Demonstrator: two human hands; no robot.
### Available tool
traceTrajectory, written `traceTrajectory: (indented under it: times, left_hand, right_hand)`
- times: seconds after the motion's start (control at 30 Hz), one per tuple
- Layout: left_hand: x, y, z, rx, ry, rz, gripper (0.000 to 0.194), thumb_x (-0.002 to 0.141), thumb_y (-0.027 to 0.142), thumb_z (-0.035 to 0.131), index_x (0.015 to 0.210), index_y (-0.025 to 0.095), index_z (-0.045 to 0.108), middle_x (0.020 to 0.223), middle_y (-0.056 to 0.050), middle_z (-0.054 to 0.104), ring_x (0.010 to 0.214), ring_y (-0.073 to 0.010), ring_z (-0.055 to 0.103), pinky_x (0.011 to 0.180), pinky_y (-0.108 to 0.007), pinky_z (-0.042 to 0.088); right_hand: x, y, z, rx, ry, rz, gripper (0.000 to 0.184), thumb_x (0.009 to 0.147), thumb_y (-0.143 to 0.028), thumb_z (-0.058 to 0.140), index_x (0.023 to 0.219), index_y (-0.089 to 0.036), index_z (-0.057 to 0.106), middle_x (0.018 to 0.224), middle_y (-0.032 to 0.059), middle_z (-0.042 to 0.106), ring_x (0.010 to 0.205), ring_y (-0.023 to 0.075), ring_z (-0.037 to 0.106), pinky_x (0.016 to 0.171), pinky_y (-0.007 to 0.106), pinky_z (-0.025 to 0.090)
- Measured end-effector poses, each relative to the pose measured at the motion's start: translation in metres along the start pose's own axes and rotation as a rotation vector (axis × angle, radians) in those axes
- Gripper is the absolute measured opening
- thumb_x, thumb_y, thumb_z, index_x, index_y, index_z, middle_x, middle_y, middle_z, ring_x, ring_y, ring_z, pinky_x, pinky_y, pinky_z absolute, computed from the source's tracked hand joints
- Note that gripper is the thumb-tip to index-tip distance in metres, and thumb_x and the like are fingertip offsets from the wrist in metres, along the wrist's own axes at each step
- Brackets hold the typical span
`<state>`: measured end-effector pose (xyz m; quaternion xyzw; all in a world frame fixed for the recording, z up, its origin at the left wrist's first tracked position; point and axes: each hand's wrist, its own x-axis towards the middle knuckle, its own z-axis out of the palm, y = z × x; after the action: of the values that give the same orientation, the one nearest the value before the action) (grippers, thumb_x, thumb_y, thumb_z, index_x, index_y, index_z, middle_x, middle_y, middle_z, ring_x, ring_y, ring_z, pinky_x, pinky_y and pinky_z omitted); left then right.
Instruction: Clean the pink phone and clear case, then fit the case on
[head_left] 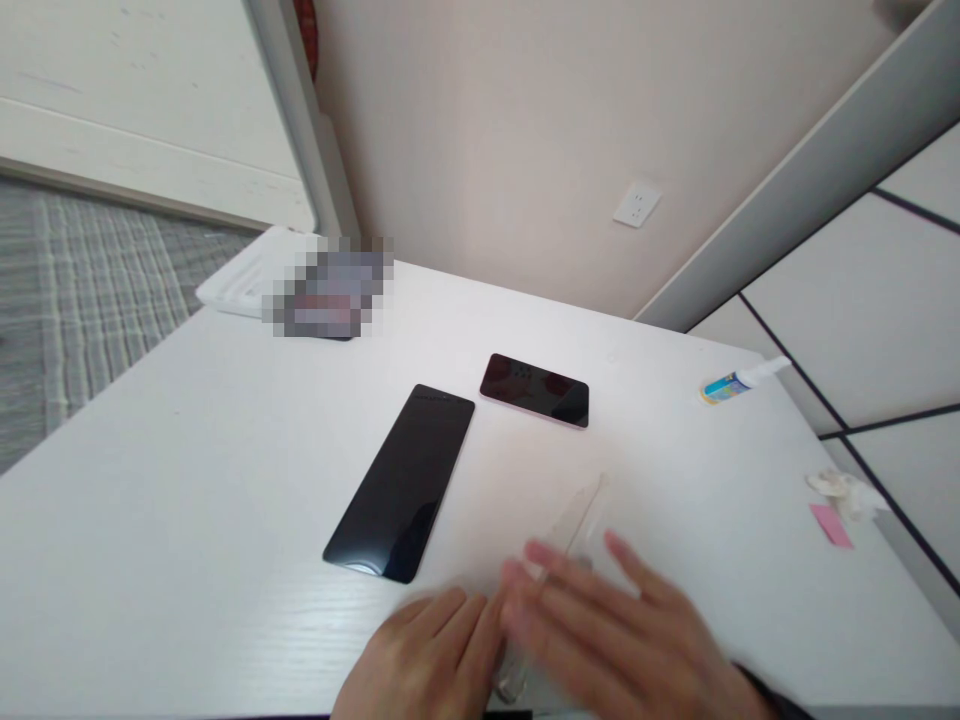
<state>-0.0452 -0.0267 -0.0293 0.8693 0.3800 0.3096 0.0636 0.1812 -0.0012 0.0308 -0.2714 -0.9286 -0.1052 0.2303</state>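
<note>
Clear glossy film [571,525], hands [525,640] flat on it

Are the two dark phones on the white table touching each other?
Apart. The head view shows a strip of bare white table between the long black phone and the smaller pink-edged phone.

A clear film sheet [571,530] (nearly transparent) lies flat on the table's near edge.

Two dark phones [401,485] [535,390] are laid on the white table [187,480]. A small bottle [739,381] is seen near the right edge, beside crumpled paper [844,492] and a pink slip [830,525].
</note>
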Motion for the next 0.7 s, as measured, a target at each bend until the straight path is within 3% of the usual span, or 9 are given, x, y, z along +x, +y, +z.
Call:
traceTrajectory:
  times: [0.07,0.1,0.27,0.4,0.57,0.7]
  left_hand:
    - [0.0,0.001,-0.001,0.053,-0.04,0.006,0.052,0.091,-0.005,0.03,0.134,0.011,0.055,0.074,0.002,0.07,0.056,-0.015,0.064,0.052,-0.027,0.054]
    - [0.0,0.002,-0.002,0.064,-0.049,0.006,0.053,0.089,-0.007,0.03,0.133,0.01,0.055,0.074,0.002,0.07,0.056,-0.0149,0.064,0.052,-0.027,0.054]
    - [-0.003,0.003,-0.003,0.011,-0.014,-0.008,0.041,0.09,-0.005,0.034,0.115,0.016,0.06,0.073,0.002,0.068,0.058,-0.0146,0.064,0.056,-0.026,0.056]
    - [-0.001,0.003,-0.005,0.052,-0.077,0.007,0.056,0.086,-0.007,0.033,0.135,0.009,0.053,0.076,0.002,0.069,0.057,-0.0158,0.065,0.052,-0.029,0.056]
    - [0.0,0.003,-0.003,0.05,-0.043,0.001,0.041,0.083,-0.007,0.034,0.106,0.017,0.059,0.075,0.002,0.069,0.059,-0.016,0.066,0.057,-0.029,0.057]
    - [-0.003,0.001,-0.001,0.074,-0.06,0.019,0.054,0.086,-0.006,0.031,0.132,0.01,0.054,0.074,0.002,0.069,0.056,-0.0156,0.065,0.053,-0.028,0.056]
  right_hand:
    - [0.001,0.007,-0.004,-0.042,-0.099,0.126,0.046,0.11,-0.007,0.027,0.135,-0.008,0.066,0.154,0.011,0.055,0.149,0.0177,0.046,0.131,0.04,0.024]
    - [0.002,0.01,-0.006,-0.039,-0.124,0.133,0.047,0.11,-0.005,0.026,0.135,-0.004,0.066,0.155,0.014,0.054,0.149,0.019,0.047,0.13,0.039,0.026]
    - [0.004,0.011,-0.014,0.064,-0.148,-0.074,0.043,0.113,-0.013,0.031,0.133,-0.015,0.069,0.148,-0.0006,0.062,0.146,0.0149,0.05,0.13,0.032,0.024]
    - [0.0,0.018,-0.014,0.028,-0.157,0.131,0.051,0.106,0.001,0.025,0.137,-0.008,0.065,0.154,0.0072,0.057,0.154,0.0188,0.038,0.132,0.04,0.018]
    - [-0.001,0.014,-0.011,0.065,-0.175,-0.025,0.044,0.112,-0.013,0.031,0.137,-0.017,0.067,0.151,-0.0026,0.061,0.155,0.0184,0.037,0.132,0.038,0.016]
    - [-0.005,0.018,-0.007,-0.005,-0.18,0.15,0.054,0.107,-0.001,0.024,0.145,-0.014,0.061,0.163,0.0075,0.045,0.157,0.0229,0.032,0.132,0.046,0.013]
